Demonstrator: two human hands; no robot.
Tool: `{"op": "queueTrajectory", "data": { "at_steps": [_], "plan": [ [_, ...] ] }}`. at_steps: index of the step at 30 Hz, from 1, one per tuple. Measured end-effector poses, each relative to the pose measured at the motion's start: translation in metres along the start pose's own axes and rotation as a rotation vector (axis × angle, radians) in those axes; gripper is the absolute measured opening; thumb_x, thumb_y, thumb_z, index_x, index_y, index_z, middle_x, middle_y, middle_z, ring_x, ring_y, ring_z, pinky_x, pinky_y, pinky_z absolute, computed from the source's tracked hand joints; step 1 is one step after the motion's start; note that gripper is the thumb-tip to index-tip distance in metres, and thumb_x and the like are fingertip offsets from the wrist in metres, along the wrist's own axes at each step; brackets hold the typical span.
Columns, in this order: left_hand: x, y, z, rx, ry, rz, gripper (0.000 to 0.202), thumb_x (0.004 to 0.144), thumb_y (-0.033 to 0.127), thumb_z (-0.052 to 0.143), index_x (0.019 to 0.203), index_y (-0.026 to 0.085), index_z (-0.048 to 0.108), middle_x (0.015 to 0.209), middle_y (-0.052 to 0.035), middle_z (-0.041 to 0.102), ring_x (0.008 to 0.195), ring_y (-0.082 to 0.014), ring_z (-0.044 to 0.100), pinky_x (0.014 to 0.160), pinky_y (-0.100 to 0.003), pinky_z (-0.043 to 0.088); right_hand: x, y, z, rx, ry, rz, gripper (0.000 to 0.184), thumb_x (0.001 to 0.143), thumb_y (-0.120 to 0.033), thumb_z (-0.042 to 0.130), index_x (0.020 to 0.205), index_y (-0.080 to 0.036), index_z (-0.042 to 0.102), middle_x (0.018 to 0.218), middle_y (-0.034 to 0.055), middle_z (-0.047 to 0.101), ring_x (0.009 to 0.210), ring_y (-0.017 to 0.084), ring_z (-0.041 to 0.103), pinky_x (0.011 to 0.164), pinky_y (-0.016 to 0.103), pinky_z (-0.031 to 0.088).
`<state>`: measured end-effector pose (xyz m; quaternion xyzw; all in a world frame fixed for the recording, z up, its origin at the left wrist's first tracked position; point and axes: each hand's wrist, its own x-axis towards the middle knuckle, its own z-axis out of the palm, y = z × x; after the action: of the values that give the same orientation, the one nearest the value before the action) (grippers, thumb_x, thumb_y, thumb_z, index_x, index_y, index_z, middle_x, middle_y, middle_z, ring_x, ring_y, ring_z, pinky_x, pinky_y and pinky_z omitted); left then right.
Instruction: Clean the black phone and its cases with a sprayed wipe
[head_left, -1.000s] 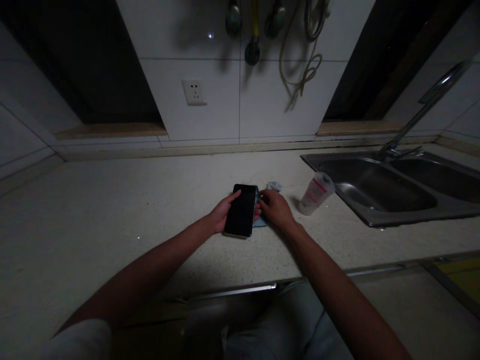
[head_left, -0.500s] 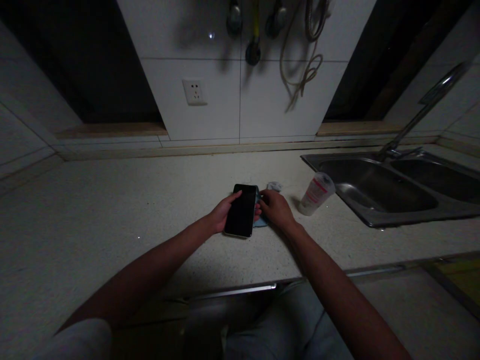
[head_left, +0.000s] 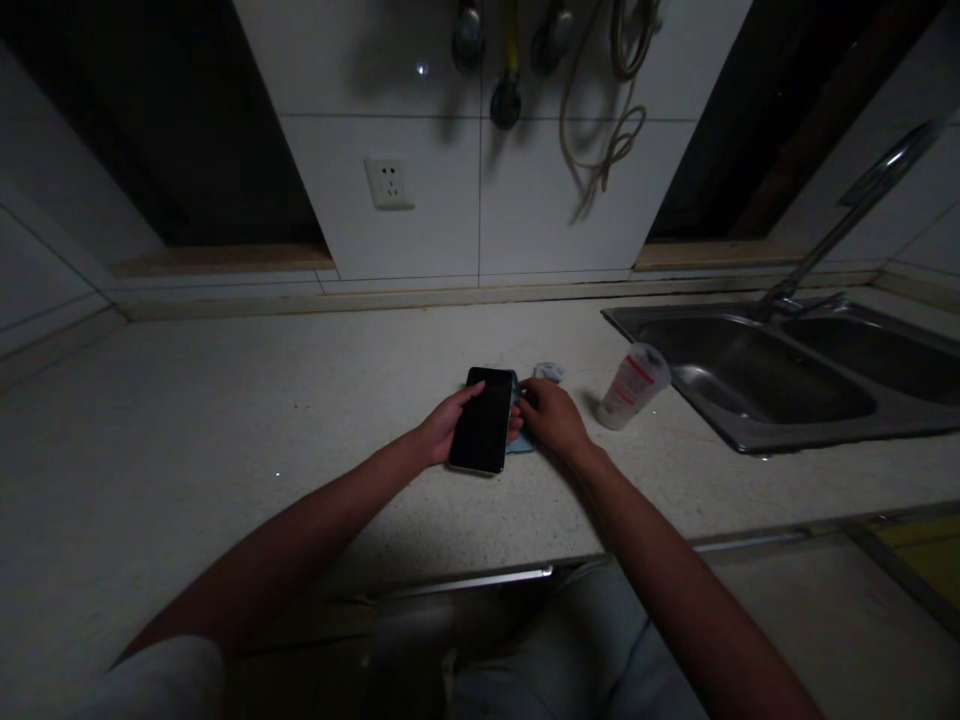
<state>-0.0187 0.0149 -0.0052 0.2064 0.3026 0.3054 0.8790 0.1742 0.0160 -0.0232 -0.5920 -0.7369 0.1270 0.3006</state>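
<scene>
My left hand (head_left: 441,428) grips a black phone (head_left: 484,420) with a dark screen, thumb on its upper left edge, just above the pale speckled countertop (head_left: 225,420). My right hand (head_left: 553,420) rests beside the phone's right edge, fingers curled onto a light blue case or cloth (head_left: 520,441) that lies partly under the phone. What exactly the right fingers pinch is hidden by the phone.
A small white crumpled thing (head_left: 549,372) lies just behind my right hand. A plastic cup with a red label (head_left: 632,386) lies tipped beside a steel double sink (head_left: 787,375) with a tap (head_left: 847,220). A wall socket (head_left: 388,183) and hanging utensils (head_left: 506,60) are on the tiled wall.
</scene>
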Motion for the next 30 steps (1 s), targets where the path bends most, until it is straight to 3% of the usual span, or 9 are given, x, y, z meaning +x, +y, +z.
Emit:
{"op": "queueTrajectory", "data": {
  "at_steps": [30],
  "plan": [
    [0.0013,-0.0001,-0.0019,-0.007,0.003,-0.002,0.053,0.103,0.041,0.04,0.133,0.0,0.055,0.095,-0.0204,0.077,0.082,-0.0264,0.076,0.09,-0.041,0.054,-0.001,-0.002,-0.0025,-0.015,-0.013,0.003,0.024,0.09,-0.02,0.055,0.11,-0.015,0.068,0.095,0.0097,0.069,0.085,0.021,0.061,0.074,0.031,0.041]
  ]
}}
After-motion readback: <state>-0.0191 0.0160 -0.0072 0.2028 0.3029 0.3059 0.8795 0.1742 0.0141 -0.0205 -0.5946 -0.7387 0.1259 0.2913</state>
